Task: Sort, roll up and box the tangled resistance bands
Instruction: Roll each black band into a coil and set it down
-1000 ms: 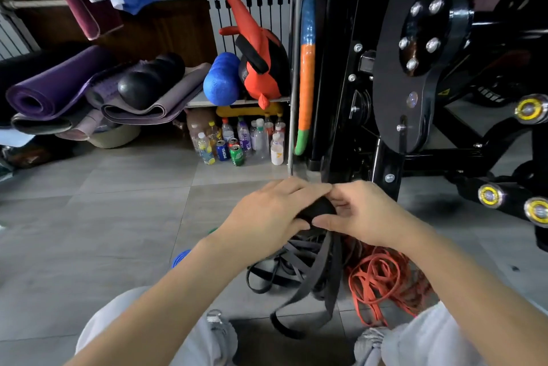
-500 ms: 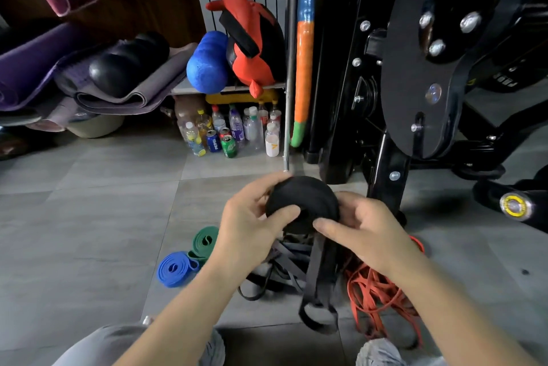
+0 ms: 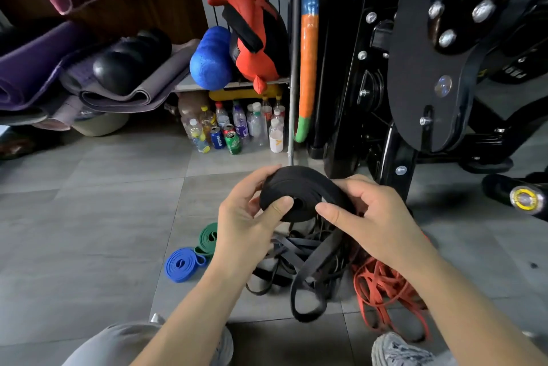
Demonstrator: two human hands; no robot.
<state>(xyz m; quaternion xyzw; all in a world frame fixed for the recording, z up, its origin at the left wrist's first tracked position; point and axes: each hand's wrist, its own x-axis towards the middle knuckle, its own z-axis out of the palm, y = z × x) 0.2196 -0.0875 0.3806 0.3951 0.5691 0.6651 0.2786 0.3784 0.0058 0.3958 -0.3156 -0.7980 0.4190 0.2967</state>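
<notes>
black rubber band [image 3: 299,190], mostly wound into a fat roll, sat up off the ground between both hands. the left hand [image 3: 246,223] gripped it from the left, thumb pressed on the near face and fingers curled over the top. the right hand [image 3: 373,217] pinched the other side the same way. a loose tail [image 3: 308,291] hung from the roll down to the tangled black pile [image 3: 284,256] on the grey tile floor [image 3: 89,217]. orange bands [image 3: 382,285] lay just right of that pile. a blue roll [image 3: 181,265] and a green roll [image 3: 209,236] sat touching each other to its left.
</notes>
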